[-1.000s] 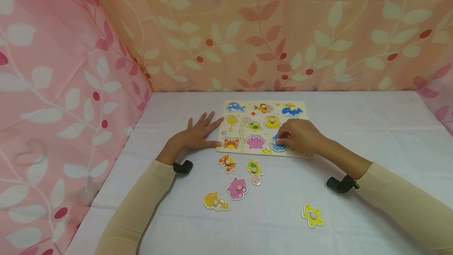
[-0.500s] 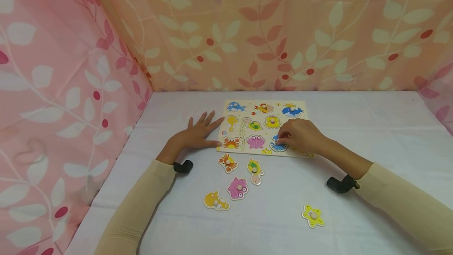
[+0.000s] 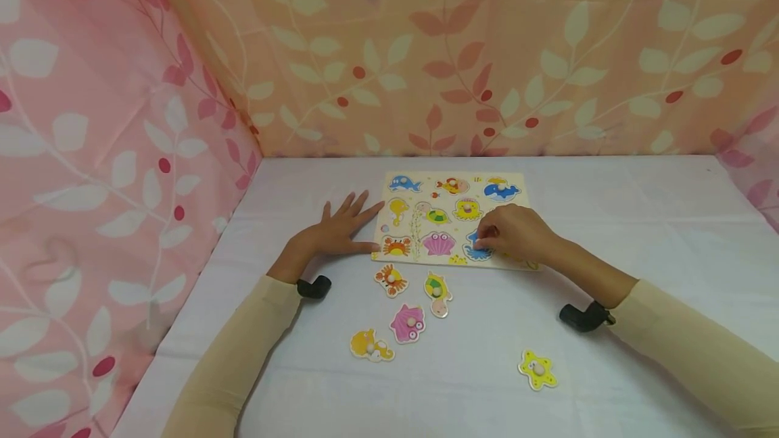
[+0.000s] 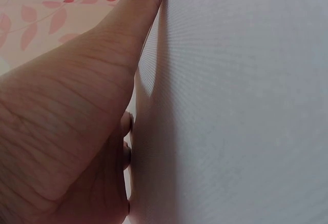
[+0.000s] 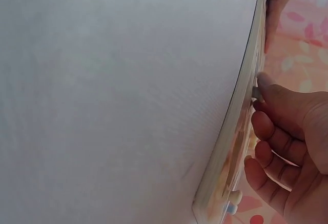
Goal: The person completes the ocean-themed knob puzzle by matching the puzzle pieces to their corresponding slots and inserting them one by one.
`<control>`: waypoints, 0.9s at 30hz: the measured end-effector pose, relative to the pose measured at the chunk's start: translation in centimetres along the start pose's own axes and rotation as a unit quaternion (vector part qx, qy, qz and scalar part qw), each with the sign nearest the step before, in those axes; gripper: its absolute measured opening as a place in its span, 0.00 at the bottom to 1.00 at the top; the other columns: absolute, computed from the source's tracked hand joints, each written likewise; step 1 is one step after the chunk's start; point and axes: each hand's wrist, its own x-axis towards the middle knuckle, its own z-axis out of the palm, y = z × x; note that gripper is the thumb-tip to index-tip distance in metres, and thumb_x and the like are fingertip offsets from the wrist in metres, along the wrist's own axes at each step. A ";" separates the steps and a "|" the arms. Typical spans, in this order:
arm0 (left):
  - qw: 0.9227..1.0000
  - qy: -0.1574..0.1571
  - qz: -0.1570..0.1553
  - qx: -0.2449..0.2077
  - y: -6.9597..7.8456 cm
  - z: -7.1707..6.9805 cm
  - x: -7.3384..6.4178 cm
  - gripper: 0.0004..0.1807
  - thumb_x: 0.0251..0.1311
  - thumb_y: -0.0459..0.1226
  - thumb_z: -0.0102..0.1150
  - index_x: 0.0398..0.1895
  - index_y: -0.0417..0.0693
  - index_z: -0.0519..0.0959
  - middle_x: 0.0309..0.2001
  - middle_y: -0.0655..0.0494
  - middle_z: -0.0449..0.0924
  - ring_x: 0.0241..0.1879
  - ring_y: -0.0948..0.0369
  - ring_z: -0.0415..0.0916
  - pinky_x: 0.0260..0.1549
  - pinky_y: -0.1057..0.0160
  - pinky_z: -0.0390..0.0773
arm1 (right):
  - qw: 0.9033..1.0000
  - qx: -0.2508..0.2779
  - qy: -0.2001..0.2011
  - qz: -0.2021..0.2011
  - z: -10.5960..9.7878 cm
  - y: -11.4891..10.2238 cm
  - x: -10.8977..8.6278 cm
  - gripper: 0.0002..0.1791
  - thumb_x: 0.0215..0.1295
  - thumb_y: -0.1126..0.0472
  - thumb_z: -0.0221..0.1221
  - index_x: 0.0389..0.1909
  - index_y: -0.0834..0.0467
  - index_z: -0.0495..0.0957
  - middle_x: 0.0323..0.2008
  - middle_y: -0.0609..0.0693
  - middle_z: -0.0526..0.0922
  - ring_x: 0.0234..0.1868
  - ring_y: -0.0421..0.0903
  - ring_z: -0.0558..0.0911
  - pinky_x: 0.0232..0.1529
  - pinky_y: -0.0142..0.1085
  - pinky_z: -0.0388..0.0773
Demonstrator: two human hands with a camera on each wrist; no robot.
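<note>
right hand [image 3: 517, 230] has thumb and forefinger pinching the small knob [image 5: 257, 94] of the blue piece [image 3: 477, 251], other fingers curled loosely beside them. piece is right under those fingertips, at the board [image 3: 429, 176], which spans the gap between the hands. left hand [image 3: 337, 230] lies spread, thumb and forefinger tips touching the board's left edge; how hard it presses, can't tell. also can't tell if the blue piece sits flush or proud, fingers cover part of it. risks as i see them: piece could jam or rock if it's turned slightly off its outline, since the right hand blocks the sightline there. board could skid if the right hand pushes sideways, as the left only braces one edge. a skid toward the person would likely bump the crab [image 3: 391, 280], just nearside of the left thumb, and the turtle [image 3: 436, 293], between the hands. pinch could slip too: small knob, fingertip grip. shell [image 3: 409, 324] and seahorse [image 3: 370, 347] lie farther nearside, between the forearms, lower risk. star [image 3: 538, 370] sits well apart, nearside of the right hand; a low sleeve [image 3: 688, 350] could knock it.
</note>
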 end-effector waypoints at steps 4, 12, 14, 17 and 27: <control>1.000 -0.008 -0.002 -0.003 -0.3 0.4 0.0 0.56 0.55 0.75 0.53 0.82 0.77 0.38 0.83 0.55 0.24 0.80 0.48 0.19 0.68 0.29 0.24 | 1.000 0.003 -0.012 0.003 -0.2 -0.2 -0.3 0.09 0.59 0.50 0.73 0.36 0.50 0.89 0.32 0.41 0.87 0.38 0.44 0.80 0.44 0.44 0.79; 1.000 0.002 0.001 0.002 -0.1 0.0 0.0 0.55 0.56 0.74 0.54 0.82 0.75 0.40 0.83 0.53 0.27 0.80 0.47 0.21 0.69 0.29 0.26 | 0.999 -0.038 0.018 -0.003 -1.2 -0.4 -2.1 0.14 0.59 0.49 0.73 0.42 0.51 0.89 0.32 0.41 0.84 0.37 0.44 0.78 0.39 0.41 0.76; 1.000 0.002 0.002 0.003 0.1 -0.2 -0.1 0.55 0.57 0.73 0.54 0.82 0.75 0.40 0.83 0.53 0.27 0.80 0.47 0.21 0.69 0.28 0.26 | 0.999 -0.040 0.027 -0.001 -1.6 -0.4 -2.9 0.15 0.59 0.50 0.73 0.43 0.53 0.89 0.31 0.42 0.82 0.35 0.44 0.77 0.36 0.39 0.75; 1.000 0.003 0.004 0.006 0.1 -0.2 0.0 0.55 0.57 0.73 0.54 0.82 0.74 0.40 0.83 0.52 0.27 0.80 0.46 0.22 0.69 0.28 0.27 | 0.998 -0.043 0.043 -0.013 -1.9 -0.4 -4.3 0.12 0.59 0.53 0.74 0.42 0.52 0.89 0.30 0.40 0.82 0.34 0.42 0.77 0.35 0.37 0.75; 1.000 -0.005 0.000 0.005 -0.2 0.1 0.0 0.55 0.56 0.74 0.53 0.82 0.77 0.39 0.83 0.54 0.25 0.80 0.48 0.19 0.69 0.29 0.25 | 0.996 -0.055 0.044 -0.060 -2.3 -1.6 -9.4 0.11 0.55 0.56 0.76 0.39 0.48 0.89 0.30 0.33 0.78 0.32 0.36 0.75 0.31 0.32 0.75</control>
